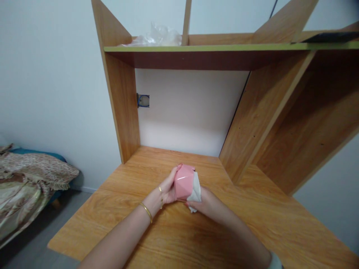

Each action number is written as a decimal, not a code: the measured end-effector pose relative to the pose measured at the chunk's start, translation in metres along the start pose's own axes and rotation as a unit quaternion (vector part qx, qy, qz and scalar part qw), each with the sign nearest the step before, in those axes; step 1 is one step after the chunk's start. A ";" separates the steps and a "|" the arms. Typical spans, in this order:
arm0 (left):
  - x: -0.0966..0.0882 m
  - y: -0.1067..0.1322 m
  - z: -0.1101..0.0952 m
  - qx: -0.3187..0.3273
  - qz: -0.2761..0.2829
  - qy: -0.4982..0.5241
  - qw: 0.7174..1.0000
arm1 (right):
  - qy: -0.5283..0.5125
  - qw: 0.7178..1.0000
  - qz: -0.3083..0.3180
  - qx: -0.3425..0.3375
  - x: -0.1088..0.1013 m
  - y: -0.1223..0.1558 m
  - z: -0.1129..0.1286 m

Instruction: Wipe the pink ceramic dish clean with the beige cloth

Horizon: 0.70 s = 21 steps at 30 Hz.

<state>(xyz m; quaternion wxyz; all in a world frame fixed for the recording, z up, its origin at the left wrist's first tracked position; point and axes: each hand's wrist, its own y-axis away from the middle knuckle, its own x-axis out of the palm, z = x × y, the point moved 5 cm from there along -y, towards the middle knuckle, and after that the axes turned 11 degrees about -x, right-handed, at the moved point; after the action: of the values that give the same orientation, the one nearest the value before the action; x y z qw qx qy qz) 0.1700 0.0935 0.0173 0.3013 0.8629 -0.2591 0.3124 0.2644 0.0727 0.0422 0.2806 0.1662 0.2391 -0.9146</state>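
Note:
A folded piece of pink paper [184, 182], white on its inner side, is held just above the wooden desk [252, 228]. My left hand [167, 189] cups its left side, fingers curled up along the pink face; a gold bracelet sits on that wrist. My right hand [206, 204] grips the lower right part, where the white side shows. Both hands meet near the middle of the desk.
A wooden hutch stands on the desk with an upright left panel [120, 97], slanted right panels [269, 123] and a shelf [213, 48] overhead bearing clear plastic [158, 37]. A wall socket [143, 100] is at the back. A bed with a patterned blanket [30, 179] lies far left.

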 end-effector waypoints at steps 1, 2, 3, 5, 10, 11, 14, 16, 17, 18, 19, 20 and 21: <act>0.000 -0.004 0.000 -0.005 0.014 -0.010 1.000 | -0.006 1.000 -0.014 -0.003 -0.003 -0.001 -0.006; 0.001 -0.007 0.001 -0.005 0.029 -0.031 0.999 | -0.025 0.999 -0.030 -0.002 -0.006 -0.002 -0.010; 0.002 -0.009 0.002 -0.005 0.044 -0.060 0.997 | -0.052 0.997 -0.049 -0.001 -0.009 -0.002 -0.014; 0.005 -0.010 0.002 0.019 0.056 -0.131 0.990 | -0.124 0.987 -0.096 0.011 -0.014 0.001 -0.017; 0.012 0.009 -0.015 0.232 0.000 -0.335 0.914 | -0.311 0.929 -0.192 0.049 -0.015 0.012 -0.011; 0.013 0.013 -0.017 0.255 -0.011 -0.376 0.891 | -0.338 0.918 -0.199 0.054 -0.014 0.013 -0.010; 0.014 0.023 -0.020 0.282 -0.049 -0.464 0.839 | -0.392 0.894 -0.203 0.072 -0.009 0.015 -0.009; 0.013 0.028 -0.018 0.283 -0.064 -0.495 0.819 | -0.405 0.894 -0.179 0.069 -0.005 0.015 -0.007; 0.013 0.030 -0.016 0.277 -0.065 -0.504 0.815 | -0.406 0.898 -0.160 0.064 -0.003 0.014 -0.005; 0.013 0.032 -0.014 0.270 -0.063 -0.510 0.814 | -0.404 0.902 -0.141 0.057 -0.001 0.014 -0.004; 0.012 0.033 -0.012 0.266 -0.059 -0.510 0.816 | -0.401 0.906 -0.124 0.049 0.000 0.014 -0.002; 0.012 0.034 -0.010 0.265 -0.053 -0.501 0.822 | -0.396 0.911 -0.110 0.040 0.002 0.013 0.001; 0.012 0.035 -0.008 0.267 -0.043 -0.482 0.833 | -0.388 0.916 -0.097 0.029 0.003 0.013 0.003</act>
<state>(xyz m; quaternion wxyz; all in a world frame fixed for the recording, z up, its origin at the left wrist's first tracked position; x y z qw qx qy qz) 0.1526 0.0724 0.0433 -0.0906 0.9613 -0.2404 -0.0998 0.2689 0.0607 0.0388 0.2560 -0.2174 0.0997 -0.9366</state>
